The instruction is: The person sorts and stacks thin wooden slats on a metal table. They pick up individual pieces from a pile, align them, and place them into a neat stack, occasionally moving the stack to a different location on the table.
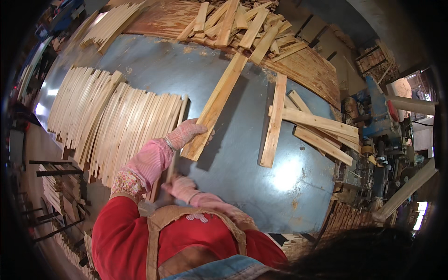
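My left hand, in a pale pink knit glove, is closed around the lower end of a wooden board. The board slants up and away to the right, above the blue-grey metal table, and casts a shadow on it. Nearer my body is my right hand, gloved alike and slightly blurred. Its fingers are at the near end of a narrow wooden strip, at the right edge of a row of strips; whether they grip it is unclear.
Another row of strips lies further left. Loose boards are heaped on a brown wooden panel at the far side. To the right, a single board lies beside a small pile of boards. Machinery stands beyond the right edge.
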Motion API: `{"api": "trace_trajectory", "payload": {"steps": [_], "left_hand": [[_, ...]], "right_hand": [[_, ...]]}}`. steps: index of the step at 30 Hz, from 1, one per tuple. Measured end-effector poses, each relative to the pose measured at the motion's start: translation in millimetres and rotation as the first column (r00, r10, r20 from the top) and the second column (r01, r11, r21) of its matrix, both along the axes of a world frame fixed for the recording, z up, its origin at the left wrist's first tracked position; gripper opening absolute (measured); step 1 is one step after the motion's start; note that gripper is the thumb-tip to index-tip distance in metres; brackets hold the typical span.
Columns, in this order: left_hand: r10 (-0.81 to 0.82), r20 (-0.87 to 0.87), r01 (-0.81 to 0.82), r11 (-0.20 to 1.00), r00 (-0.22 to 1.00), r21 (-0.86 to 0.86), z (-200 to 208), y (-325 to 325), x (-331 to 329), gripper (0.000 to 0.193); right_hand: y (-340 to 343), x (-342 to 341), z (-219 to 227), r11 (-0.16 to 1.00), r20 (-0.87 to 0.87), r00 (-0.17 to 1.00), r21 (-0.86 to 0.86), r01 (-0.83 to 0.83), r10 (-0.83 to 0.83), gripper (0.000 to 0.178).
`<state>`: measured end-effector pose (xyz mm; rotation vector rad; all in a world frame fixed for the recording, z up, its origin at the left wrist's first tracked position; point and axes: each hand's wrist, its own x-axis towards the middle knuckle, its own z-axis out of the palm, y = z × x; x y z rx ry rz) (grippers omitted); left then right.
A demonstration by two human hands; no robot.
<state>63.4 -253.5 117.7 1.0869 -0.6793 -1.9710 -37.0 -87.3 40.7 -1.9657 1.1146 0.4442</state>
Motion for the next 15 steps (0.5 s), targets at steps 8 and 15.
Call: {"api": "trace_trajectory", "payload": {"steps": [8, 15], "left_hand": [[-0.04, 0.847, 0.152, 0.987, 0.53, -0.048, -6.8, 125.6, 30.6, 0.05], [0.389, 0.89, 0.435, 0.862, -0.239, -0.26, -82.8, 254.5, 42.1, 0.057]], "right_hand": [[-110.3, -78.8, -6.1, 0.855, 0.004, 0.977, -0.482, 0.19, -0.215, 0.038], [-167.2, -225.0, -65.5, 0.393, 0.072, 0.743, -0.812, 0.431, -0.666, 0.091]]}}
